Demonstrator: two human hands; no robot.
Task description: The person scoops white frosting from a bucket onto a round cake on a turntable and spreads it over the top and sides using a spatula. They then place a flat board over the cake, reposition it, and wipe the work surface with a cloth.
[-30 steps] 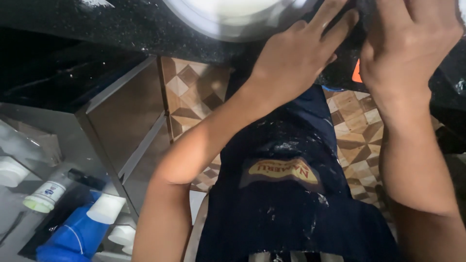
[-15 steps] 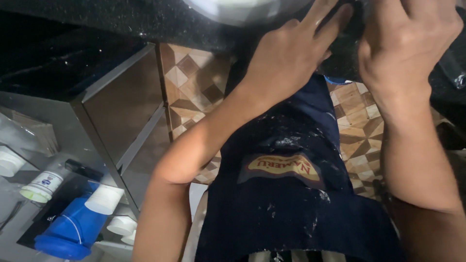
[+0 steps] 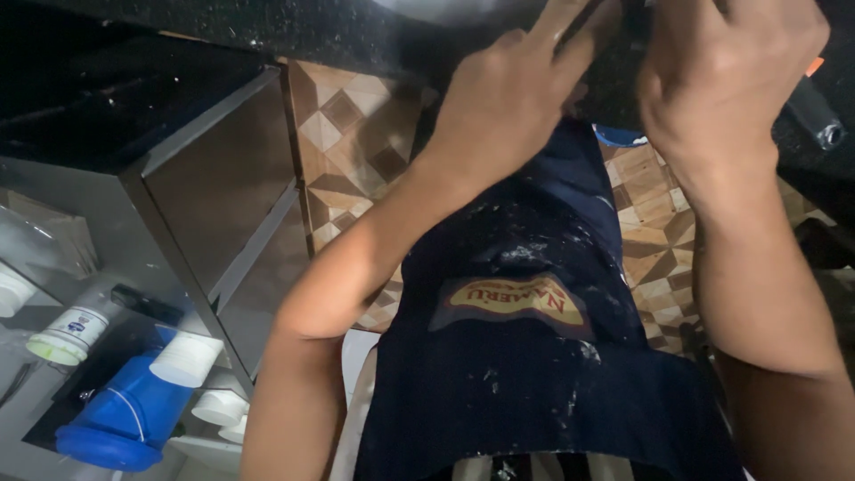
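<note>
Patterned brown floor tiles [image 3: 356,151] show beneath a black speckled countertop [image 3: 294,31]. Up at its edge, the left hand [image 3: 508,102] lies fingers spread against a pale bowl [image 3: 454,7], barely in view just above the fingertips. Beside it, the right hand [image 3: 721,76] curls closed; what it grips is hidden. Below both wrists hangs a flour-dusted navy apron [image 3: 525,356].

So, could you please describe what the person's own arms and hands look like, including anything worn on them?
Both arms are bare past the elbow: no sleeves, gloves, watch or bands show. The left hand and right hand have no rings on the fingers visible. The person wears a dark navy fabric apron dusted with white specks.
</note>
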